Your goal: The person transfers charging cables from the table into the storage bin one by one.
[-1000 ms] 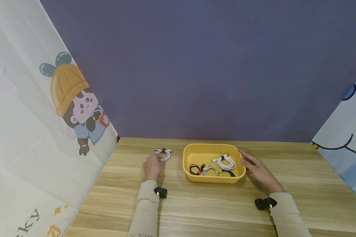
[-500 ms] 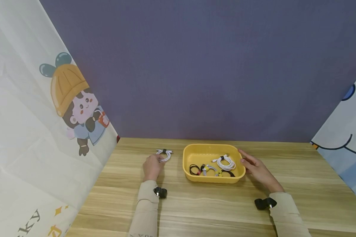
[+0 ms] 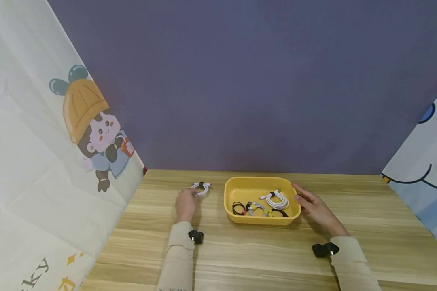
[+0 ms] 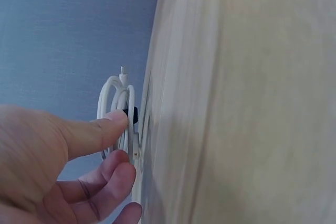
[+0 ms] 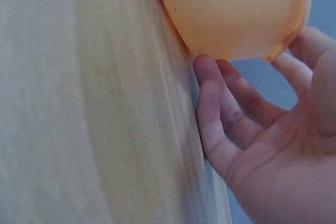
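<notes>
My left hand (image 3: 186, 205) pinches a coiled white cable (image 3: 202, 188) with a black strap round it, at the left of the tabletop. In the left wrist view the thumb lies on the near side of the coil (image 4: 122, 98), which stands on edge close over the wood, its plug pointing up. My right hand (image 3: 317, 212) rests against the right end of a yellow tray (image 3: 262, 220), fingers loosely extended along its outside and thumb at the rim. From the right wrist view, the fingertips touch the tray's outer wall (image 5: 231, 19).
Inside the tray lie another coiled white cable (image 3: 277, 200), a black coiled cable (image 3: 238, 208), a grey-white cable with yellow ties (image 3: 257, 208) and a black piece (image 3: 281, 213). A purple-grey panel (image 3: 255, 89) stands behind the wooden table (image 3: 247, 254).
The white coil shifted slightly right, then back, and now looks raised and more tilted in the left fingers. The right hand and the tray have hardly moved.
</notes>
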Demonstrator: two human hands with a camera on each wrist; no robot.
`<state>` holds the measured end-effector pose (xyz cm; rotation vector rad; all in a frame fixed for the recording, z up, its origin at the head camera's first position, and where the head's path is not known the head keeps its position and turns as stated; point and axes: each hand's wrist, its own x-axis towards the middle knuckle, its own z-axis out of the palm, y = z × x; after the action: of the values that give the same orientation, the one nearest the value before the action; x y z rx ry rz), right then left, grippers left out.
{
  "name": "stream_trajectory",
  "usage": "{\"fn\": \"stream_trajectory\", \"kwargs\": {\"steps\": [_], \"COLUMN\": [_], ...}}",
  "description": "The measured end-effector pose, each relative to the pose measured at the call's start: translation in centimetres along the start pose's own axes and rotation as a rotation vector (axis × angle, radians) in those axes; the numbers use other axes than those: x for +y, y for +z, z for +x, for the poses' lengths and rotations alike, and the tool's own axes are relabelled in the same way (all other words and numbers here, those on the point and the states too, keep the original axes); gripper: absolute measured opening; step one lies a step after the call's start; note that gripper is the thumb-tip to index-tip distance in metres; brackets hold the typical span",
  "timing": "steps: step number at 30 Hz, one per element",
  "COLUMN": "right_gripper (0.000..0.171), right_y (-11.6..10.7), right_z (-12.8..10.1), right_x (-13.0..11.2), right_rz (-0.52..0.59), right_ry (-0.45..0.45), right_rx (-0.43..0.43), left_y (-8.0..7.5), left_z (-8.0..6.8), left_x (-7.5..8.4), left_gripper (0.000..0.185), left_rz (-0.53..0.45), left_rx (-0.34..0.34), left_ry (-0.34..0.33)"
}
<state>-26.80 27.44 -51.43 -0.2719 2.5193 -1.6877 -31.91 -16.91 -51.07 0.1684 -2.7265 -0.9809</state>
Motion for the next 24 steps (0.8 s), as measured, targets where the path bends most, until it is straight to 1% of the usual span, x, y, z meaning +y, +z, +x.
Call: {"fn": "stream_trajectory", "kwargs": {"steps": [6,11,15,20,24], "right_gripper": [0.062,0.062,0.062,0.062,0.063], "right_y": [-0.02,-0.07,-0.07,-0.08,-0.08], "right_z": [0.01,-0.07,-0.02,0.02,0.07], "right_x": [-0.01,0.0,0.05,0.01,-0.11], "right_rz": [0.001,-0.004,-0.017,-0.032,-0.037], "right_ry": [0.004,0.006,0.01,0.027,0.046], "right_rx": [0.0,-0.005,0.001,0.012,0.015], "left_y": [-0.04,-0.14,-0.18,-0.3,-0.46], "left_z": [0.12,0.2,0.18,0.27,0.38], "left_x": [0.01,0.11,0.15,0.2,0.36], "left_gripper": [0.013,0.009,0.008,0.007,0.007], "left_rz": [-0.021,-0.025,-0.032,-0.02,-0.013], "left_rx": [0.024,0.043,0.055,0.061,0.051], "left_ry": [0.021,0.058,0.073,0.096,0.103]}}
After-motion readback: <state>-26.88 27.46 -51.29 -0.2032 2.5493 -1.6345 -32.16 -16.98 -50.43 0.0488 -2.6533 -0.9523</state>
